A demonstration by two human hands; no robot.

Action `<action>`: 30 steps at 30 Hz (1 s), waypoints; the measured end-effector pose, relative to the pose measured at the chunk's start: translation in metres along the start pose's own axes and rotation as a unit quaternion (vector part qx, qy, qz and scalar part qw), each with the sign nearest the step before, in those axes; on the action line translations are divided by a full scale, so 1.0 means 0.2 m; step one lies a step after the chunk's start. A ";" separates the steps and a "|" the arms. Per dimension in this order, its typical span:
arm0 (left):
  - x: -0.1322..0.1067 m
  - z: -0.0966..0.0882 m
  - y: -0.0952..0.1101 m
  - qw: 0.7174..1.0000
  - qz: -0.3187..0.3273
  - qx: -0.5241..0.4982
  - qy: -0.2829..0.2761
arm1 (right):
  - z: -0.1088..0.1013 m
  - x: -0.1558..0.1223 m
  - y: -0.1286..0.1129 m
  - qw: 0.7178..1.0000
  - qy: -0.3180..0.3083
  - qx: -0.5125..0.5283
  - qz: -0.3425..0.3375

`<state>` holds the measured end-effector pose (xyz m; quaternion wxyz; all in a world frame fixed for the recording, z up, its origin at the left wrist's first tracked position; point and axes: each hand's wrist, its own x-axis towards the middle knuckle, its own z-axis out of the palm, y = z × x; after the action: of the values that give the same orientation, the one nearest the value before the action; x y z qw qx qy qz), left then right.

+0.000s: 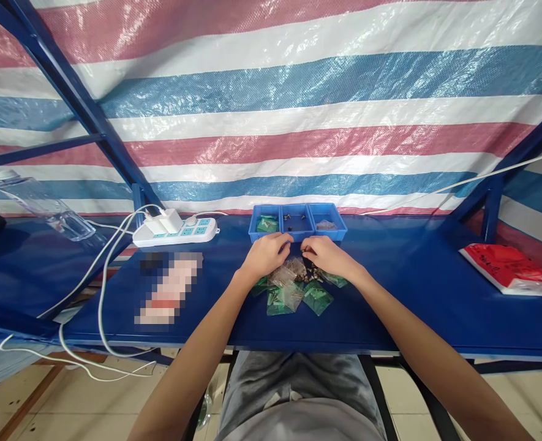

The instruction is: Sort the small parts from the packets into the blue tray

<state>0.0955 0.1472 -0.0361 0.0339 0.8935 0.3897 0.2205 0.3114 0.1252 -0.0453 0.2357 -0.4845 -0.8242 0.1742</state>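
Note:
My left hand (267, 252) is at the front edge of a blue three-part tray (298, 235), fingers curled and thumb close to the fingertips. Whatever they pinch is too small to make out. My right hand (326, 254) bends its fingers over a heap of small dark and brassy loose parts (311, 273); its fingertips are closed, their content unclear. Between and below the hands lie clear plastic bags (291, 294) and green bags (318, 299). In the tray, green bags (267, 224) fill the left section, a few small parts the middle, a clear bag (326, 225) the right.
A white power strip (176, 230) with plugged-in chargers and looping cables is at left, near a blurred-out flat item (172, 288). Farther left a plastic bottle (50, 205) leans. A red and white packet (509, 268) lies at right. Blue frame bars flank the table.

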 end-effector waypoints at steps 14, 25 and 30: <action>0.00 0.01 -0.01 0.999 0.022 -0.041 0.020 | 0.04 0.02 -0.10 0.987 0.080 0.138 0.018; 0.00 0.02 0.00 0.997 0.040 -0.047 0.045 | 0.07 0.03 -0.06 0.964 0.109 0.240 0.045; 0.00 0.01 0.01 0.997 0.042 -0.040 0.048 | 0.07 0.02 -0.07 0.959 0.106 0.257 0.055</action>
<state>0.0981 0.1452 -0.0383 0.0415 0.8955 0.3438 0.2796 0.2907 0.1215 -0.0484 0.4282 -0.4676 -0.6944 0.3404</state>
